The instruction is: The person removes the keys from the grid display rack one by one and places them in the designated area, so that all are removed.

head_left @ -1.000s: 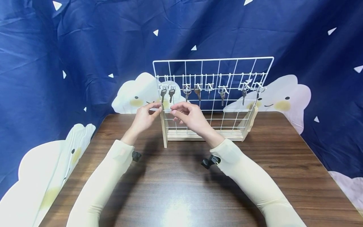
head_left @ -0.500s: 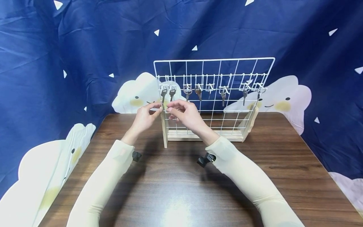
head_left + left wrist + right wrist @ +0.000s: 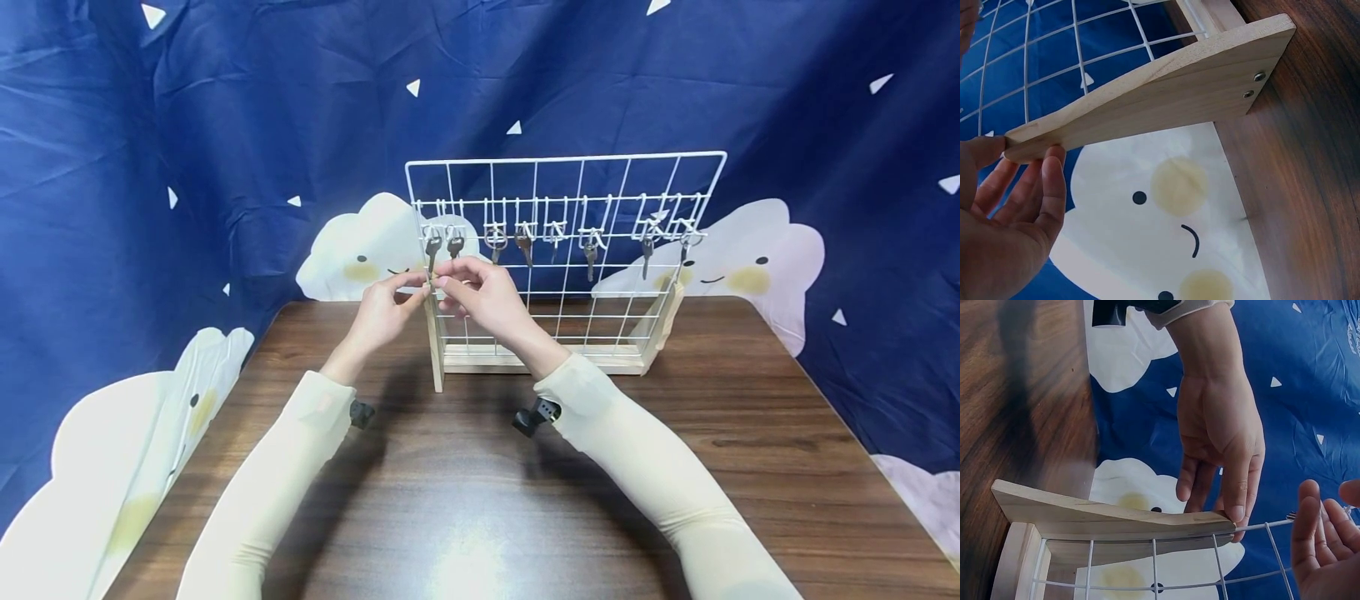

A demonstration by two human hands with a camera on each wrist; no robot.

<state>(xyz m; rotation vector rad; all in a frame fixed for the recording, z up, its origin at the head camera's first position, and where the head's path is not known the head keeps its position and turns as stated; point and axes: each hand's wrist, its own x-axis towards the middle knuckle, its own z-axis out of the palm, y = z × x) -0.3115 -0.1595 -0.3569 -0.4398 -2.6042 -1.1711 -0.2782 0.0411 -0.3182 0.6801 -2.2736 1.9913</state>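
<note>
A white wire grid rack (image 3: 566, 156) stands on wooden supports, with several keys hanging from its hooks. My left hand (image 3: 382, 312) pinches the upper tip of the left wooden side panel (image 3: 1147, 94) between thumb and fingers. Close beside it, my right hand (image 3: 483, 300) is raised before the grid, fingers loosely bent and thumb apart from them. Its fingertips come just under the leftmost key (image 3: 432, 246) and the key beside it (image 3: 455, 243). In the right wrist view, the fingers of the right hand (image 3: 1329, 550) show at the right edge with nothing visible between them.
More keys, including a brown key (image 3: 523, 246) and a silver key (image 3: 590, 260), hang farther right. The right wooden side panel (image 3: 662, 317) and a bottom rail (image 3: 487, 364) brace the rack. Behind the wooden table (image 3: 450, 467) hangs a blue curtain (image 3: 262, 100) with clouds.
My right hand has moved left and slightly up, toward the left side panel and the leftmost keys. The left hand keeps its place on the panel.
</note>
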